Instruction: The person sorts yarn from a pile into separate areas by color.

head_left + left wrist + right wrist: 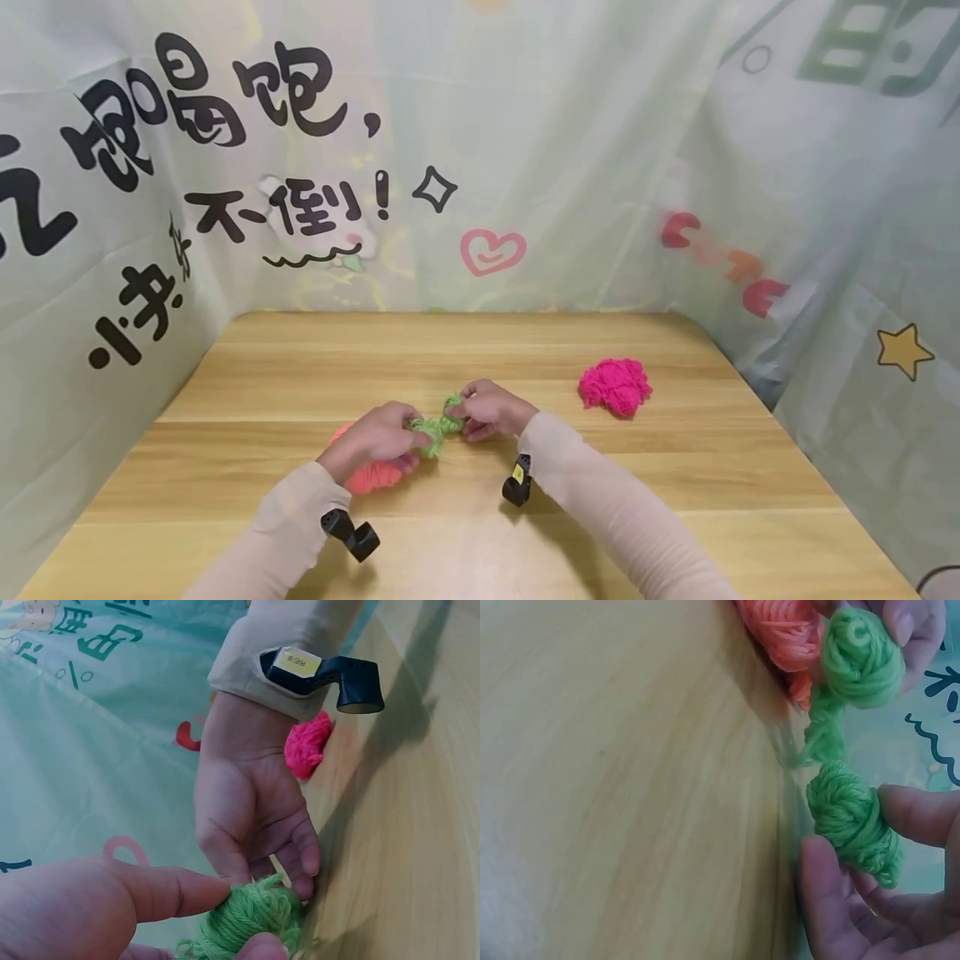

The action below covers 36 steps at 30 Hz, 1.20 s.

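Note:
Two bunches of green yarn are held close together above the middle of the wooden table. My left hand point(381, 435) pinches one green yarn bunch point(862, 664) between thumb and fingers; loose green strands point(825, 733) hang beside it. The other green yarn bunch point(846, 814), wound tight around its middle, is gripped by the thumb and fingertips of my right hand point(491, 408). Whether a strand joins the two bunches, I cannot tell. Under and beside the left hand lies a coral yarn ball point(375, 477), partly covered by that hand.
A bright pink yarn ball point(615, 387) lies on the table point(480, 533) to the right, beyond the right hand. Printed cloth curtains point(585, 167) enclose the table at the back and both sides. Small black cameras point(352, 535) are strapped to both wrists.

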{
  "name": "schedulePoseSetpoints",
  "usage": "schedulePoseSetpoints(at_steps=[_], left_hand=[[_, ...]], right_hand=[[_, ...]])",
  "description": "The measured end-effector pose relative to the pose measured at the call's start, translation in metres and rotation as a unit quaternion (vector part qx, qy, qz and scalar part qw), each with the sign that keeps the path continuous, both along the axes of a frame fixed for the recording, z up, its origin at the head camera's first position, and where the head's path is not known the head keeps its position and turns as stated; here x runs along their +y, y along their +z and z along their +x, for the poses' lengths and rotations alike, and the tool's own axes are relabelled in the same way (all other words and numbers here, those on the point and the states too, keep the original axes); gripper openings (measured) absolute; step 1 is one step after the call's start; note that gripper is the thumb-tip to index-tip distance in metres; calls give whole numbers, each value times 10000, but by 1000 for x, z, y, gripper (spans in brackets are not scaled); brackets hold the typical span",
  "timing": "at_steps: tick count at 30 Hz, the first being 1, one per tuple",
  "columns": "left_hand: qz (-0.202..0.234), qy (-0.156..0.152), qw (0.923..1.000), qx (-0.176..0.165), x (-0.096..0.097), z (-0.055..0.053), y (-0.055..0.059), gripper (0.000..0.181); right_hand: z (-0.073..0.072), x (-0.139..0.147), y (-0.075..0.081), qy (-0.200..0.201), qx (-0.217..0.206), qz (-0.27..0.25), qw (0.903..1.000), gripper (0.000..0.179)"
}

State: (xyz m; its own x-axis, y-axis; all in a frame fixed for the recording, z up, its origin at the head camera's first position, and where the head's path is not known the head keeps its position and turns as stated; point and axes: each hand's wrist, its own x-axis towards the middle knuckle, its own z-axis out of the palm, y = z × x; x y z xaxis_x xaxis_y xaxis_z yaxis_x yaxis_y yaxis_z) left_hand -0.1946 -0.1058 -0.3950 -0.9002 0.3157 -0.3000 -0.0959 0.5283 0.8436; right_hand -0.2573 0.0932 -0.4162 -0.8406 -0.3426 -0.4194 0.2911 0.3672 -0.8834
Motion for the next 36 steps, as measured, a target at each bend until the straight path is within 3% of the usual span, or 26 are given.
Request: schedulePoseSetpoints(at_steps=[11, 22, 31, 36], left_hand=[[280, 24, 9995, -156, -10, 3, 9, 26], [343, 121, 9993, -116, -10, 3, 8, 26], [189, 4, 9998, 79, -9, 5, 12, 25], [351, -66, 9994, 26, -9, 5, 10, 25]], right_hand=[[-1, 3, 10, 123, -53, -255, 9996, 37], [-5, 7, 14, 172, -23, -351, 9992, 43], [-10, 14, 21, 213, 41, -349, 9992, 42], [-13, 18, 23, 144, 147, -285, 9994, 43]])
